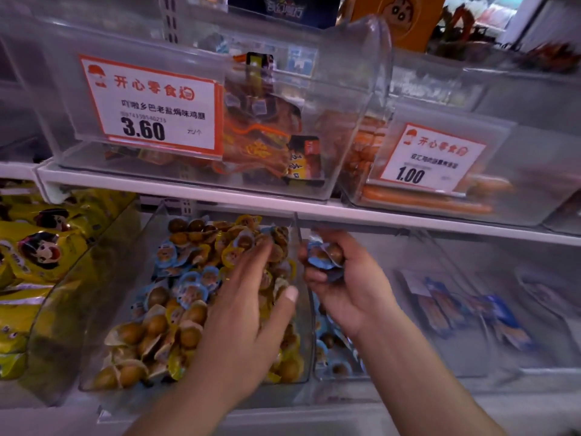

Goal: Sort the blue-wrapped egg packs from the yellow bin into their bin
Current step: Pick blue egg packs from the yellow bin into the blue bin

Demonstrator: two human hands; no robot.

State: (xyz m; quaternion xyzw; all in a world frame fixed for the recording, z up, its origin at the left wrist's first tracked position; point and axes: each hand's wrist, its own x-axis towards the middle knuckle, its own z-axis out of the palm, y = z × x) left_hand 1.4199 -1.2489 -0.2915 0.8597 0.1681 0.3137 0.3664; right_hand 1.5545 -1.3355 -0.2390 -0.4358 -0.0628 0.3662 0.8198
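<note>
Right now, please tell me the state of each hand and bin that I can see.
left hand: open, fingers reaching into the egg packs
right hand: grips blue-wrapped egg packs
yellow bin: holds mixed yellow and blue packs
neighbouring bin: holds some blue packs

- The left hand was bare, without glove, ring or watch.
- The right hand was likewise bare.
- Both forearms showed uncovered, no sleeve reaching either wrist.
</note>
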